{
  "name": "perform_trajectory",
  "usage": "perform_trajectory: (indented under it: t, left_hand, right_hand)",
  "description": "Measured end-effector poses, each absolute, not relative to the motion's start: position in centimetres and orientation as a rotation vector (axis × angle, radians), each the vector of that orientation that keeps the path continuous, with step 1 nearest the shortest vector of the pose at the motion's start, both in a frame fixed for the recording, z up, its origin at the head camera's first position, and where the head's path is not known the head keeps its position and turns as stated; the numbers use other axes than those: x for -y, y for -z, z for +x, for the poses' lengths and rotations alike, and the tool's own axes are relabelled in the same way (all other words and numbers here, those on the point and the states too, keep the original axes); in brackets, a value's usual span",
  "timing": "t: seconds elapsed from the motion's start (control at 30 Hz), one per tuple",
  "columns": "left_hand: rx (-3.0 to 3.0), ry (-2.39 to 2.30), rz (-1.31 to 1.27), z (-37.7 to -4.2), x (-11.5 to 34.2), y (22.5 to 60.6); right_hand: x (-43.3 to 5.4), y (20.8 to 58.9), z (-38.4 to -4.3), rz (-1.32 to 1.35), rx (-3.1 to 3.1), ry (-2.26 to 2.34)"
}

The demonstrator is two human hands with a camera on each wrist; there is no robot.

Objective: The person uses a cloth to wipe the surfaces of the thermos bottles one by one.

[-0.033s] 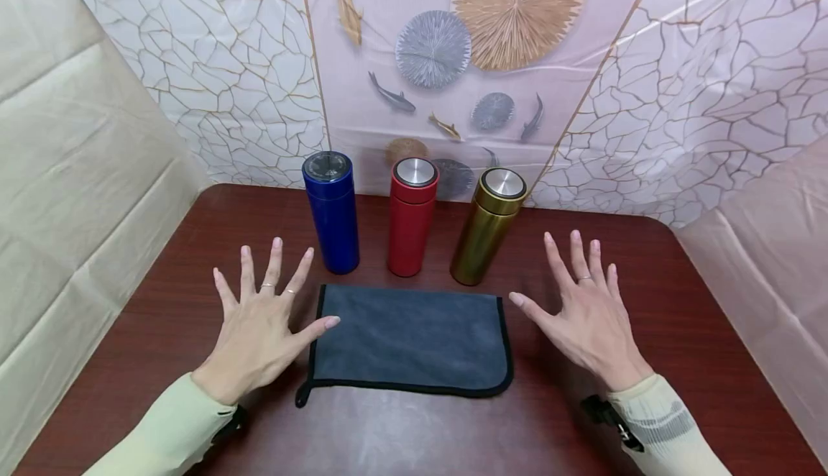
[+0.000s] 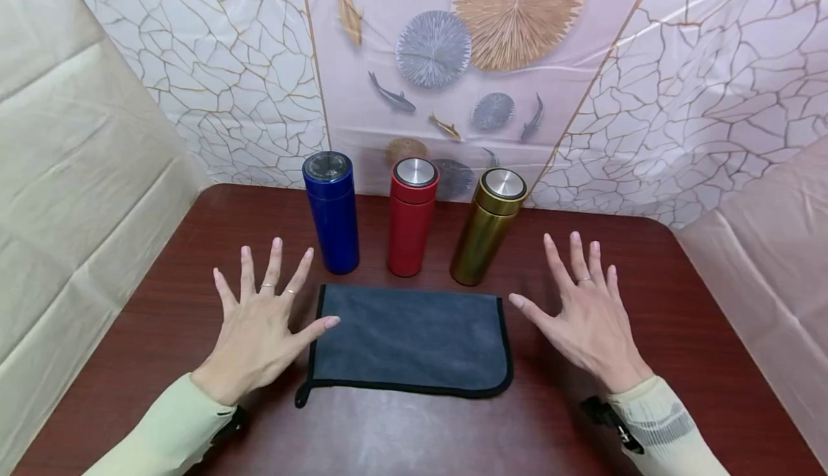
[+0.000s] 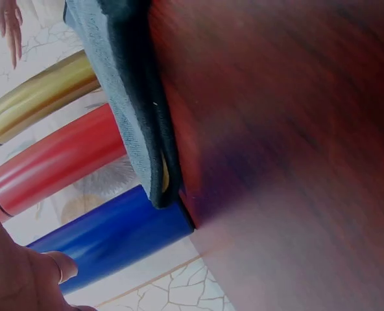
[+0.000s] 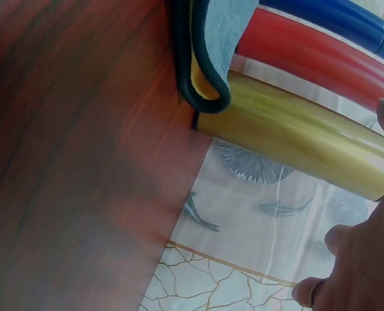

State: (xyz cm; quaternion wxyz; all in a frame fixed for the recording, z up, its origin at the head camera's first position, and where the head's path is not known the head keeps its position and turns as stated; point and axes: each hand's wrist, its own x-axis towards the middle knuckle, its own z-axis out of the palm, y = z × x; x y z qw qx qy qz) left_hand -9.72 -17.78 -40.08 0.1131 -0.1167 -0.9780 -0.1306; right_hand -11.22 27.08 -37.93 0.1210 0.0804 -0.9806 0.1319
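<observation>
My left hand (image 2: 255,339) has its fingers spread and holds nothing. Its thumb overlaps the left edge of a folded grey cloth (image 2: 414,339) with black trim in the head view. To the right of the cloth, my right hand (image 2: 591,321) is spread likewise, also holding nothing. Behind the cloth three thermos flasks stand in a row: a blue flask (image 2: 333,224) near the left fingertips, a red flask (image 2: 412,228) in the middle, and a gold flask (image 2: 485,235) nearest the right thumb. In the right wrist view, yellow shows inside the fold of the cloth (image 4: 234,32).
The dark red-brown table (image 2: 401,433) has rounded far corners. A patterned sheet (image 2: 246,102) hangs behind it, and plain beige cloth walls (image 2: 77,246) close in both sides. A small black loop (image 2: 302,394) sticks out at the cloth's near left corner.
</observation>
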Motion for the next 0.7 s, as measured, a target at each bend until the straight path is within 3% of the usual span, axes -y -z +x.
perform_trajectory:
  t: [0.7]
  left_hand:
    - [2.867, 0.578, -0.409, -10.72, 18.03, 39.24]
  right_hand:
    - [-26.51, 38.24, -10.69, 0.284, 2.911, -0.423]
